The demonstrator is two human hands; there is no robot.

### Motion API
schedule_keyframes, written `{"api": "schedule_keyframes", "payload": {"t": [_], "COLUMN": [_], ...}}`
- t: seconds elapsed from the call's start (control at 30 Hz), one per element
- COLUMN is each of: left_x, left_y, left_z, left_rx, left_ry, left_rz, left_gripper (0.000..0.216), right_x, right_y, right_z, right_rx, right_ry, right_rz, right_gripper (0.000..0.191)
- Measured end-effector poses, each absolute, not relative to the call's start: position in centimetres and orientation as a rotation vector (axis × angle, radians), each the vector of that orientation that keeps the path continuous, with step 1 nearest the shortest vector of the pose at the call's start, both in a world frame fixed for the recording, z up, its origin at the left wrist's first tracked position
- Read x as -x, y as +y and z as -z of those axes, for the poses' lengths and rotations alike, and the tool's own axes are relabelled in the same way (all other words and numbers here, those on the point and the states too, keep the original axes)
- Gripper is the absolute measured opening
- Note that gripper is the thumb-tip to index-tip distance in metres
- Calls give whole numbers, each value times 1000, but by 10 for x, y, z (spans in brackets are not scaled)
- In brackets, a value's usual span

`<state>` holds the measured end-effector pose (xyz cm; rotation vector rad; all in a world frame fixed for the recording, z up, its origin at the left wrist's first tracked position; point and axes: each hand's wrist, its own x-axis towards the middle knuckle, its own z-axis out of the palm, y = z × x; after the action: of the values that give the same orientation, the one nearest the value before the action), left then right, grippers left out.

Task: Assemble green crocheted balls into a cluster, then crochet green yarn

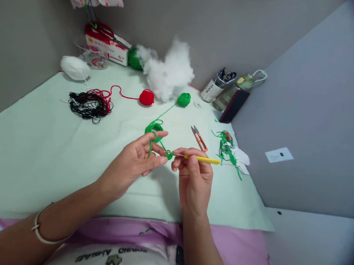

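Observation:
A small green crochet piece is pinched between the thumb and fingers of my left hand. Green yarn runs over that hand's raised index finger. My right hand grips a yellow-handled crochet hook like a pen, and the metal tip meets the green piece. Just beyond my left hand lies a loose coil of green yarn. From it a strand leads back to a small green yarn ball. Fine detail of the stitches is too small to make out.
Orange thread snips lie beyond my right hand, with yarn scraps to the right. Farther back are a red yarn ball, white stuffing, a black yarn tangle, a white yarn ball, a pen cup and a phone.

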<state>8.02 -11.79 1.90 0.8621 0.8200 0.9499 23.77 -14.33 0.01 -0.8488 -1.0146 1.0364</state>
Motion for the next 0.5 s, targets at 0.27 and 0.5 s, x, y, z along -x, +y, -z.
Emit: {"api": "schedule_keyframes", "payload": {"t": [0.27,0.5], "left_x": [-80,-81], "left_y": [-118,-117], "left_z": [-18,-21], "left_rx": [-877,-854], "left_ry": [810,808], "left_rz": [-967,-978], "left_gripper": [52,57], "right_x": [-237,-238], "right_y": [-142,-142], "right_z": [0,-1], "right_rx": [889,874], "right_ry": [-1034,-1036], "right_rz": [-1006,-1011], "right_gripper": [13,13]}}
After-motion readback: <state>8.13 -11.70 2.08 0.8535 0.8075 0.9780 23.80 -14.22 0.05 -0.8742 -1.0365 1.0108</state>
